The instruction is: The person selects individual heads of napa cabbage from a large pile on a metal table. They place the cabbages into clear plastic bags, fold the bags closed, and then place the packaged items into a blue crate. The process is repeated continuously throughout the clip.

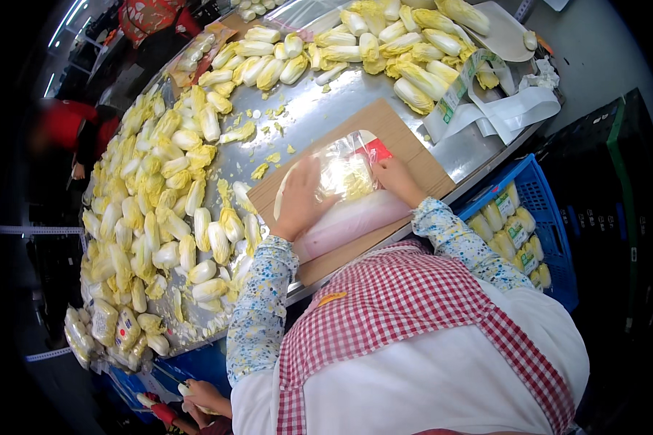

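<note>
My left hand (301, 196), slightly blurred, lies with fingers spread on the near-left part of a clear plastic bag (334, 170) with pale yellow cabbage visible in it. My right hand (395, 177) has its fingers closed on the bag's right side by a red patch. Beneath and just in front of the bag is a pinkish stack of plastic film or bags (348, 225), on a brown board (428, 156) at the edge of the steel table (261, 123).
Many small napa cabbages (152, 188) cover the table's left and far side, with white strips (515, 109) at far right. A blue crate (559, 239) of packed cabbage stands beside dark crates (617, 203). Co-workers (72, 127) are at left, another's hands (199, 395) lower left.
</note>
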Action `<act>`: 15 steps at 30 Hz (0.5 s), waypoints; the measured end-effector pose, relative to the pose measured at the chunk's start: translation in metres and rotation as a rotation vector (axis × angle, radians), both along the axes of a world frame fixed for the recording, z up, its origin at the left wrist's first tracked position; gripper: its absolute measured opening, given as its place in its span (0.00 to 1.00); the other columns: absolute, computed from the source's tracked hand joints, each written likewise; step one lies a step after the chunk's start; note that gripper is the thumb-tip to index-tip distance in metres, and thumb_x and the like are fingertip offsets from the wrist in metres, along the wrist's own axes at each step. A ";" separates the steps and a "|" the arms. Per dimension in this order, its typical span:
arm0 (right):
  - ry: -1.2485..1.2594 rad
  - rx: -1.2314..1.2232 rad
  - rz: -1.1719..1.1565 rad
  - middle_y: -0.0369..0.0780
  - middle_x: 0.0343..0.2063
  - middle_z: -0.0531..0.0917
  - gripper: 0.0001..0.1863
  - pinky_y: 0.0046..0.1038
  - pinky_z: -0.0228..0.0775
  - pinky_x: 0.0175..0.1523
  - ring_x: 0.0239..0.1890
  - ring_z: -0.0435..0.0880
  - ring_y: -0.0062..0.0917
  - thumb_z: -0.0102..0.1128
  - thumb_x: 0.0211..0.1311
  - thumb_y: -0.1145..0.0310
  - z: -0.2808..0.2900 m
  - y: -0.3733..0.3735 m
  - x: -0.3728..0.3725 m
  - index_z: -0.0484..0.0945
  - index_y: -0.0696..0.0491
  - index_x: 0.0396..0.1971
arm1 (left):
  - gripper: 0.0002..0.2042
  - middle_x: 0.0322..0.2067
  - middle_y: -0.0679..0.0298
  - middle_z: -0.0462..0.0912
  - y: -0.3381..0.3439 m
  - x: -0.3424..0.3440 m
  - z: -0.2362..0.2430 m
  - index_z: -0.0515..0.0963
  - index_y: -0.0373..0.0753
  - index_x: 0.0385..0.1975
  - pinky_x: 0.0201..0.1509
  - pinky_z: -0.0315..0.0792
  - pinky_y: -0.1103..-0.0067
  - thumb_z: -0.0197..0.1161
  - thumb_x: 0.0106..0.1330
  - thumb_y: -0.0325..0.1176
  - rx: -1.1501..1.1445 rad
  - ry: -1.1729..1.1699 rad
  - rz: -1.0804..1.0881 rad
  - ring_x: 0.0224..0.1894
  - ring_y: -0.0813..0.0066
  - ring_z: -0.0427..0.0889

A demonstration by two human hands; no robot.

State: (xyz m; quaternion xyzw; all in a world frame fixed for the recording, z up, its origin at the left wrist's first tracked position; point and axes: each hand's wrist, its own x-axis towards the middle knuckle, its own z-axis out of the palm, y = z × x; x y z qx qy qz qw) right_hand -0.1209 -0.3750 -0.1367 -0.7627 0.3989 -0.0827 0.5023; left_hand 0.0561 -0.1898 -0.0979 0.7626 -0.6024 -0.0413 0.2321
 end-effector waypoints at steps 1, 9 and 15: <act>-0.015 0.017 -0.002 0.53 0.21 0.80 0.21 0.42 0.71 0.36 0.25 0.80 0.49 0.55 0.64 0.56 -0.005 -0.004 -0.007 0.79 0.60 0.22 | 0.42 0.64 0.47 0.64 -0.001 0.007 0.002 0.61 0.39 0.68 0.69 0.58 0.62 0.71 0.55 0.48 0.068 0.060 -0.028 0.65 0.48 0.65; -0.271 -0.579 -0.072 0.44 0.34 0.83 0.14 0.36 0.73 0.40 0.35 0.82 0.36 0.56 0.66 0.59 0.077 0.015 0.000 0.80 0.56 0.38 | 0.46 0.55 0.50 0.71 -0.012 0.039 0.001 0.68 0.35 0.60 0.65 0.56 0.59 0.72 0.45 0.62 0.343 0.061 -0.109 0.60 0.51 0.67; -0.254 -0.707 0.357 0.43 0.38 0.81 0.11 0.36 0.70 0.50 0.45 0.79 0.38 0.56 0.63 0.66 -0.004 0.008 0.048 0.76 0.56 0.42 | 0.47 0.56 0.52 0.69 -0.012 0.035 -0.005 0.66 0.36 0.62 0.66 0.54 0.60 0.74 0.44 0.58 0.269 0.115 -0.113 0.60 0.51 0.66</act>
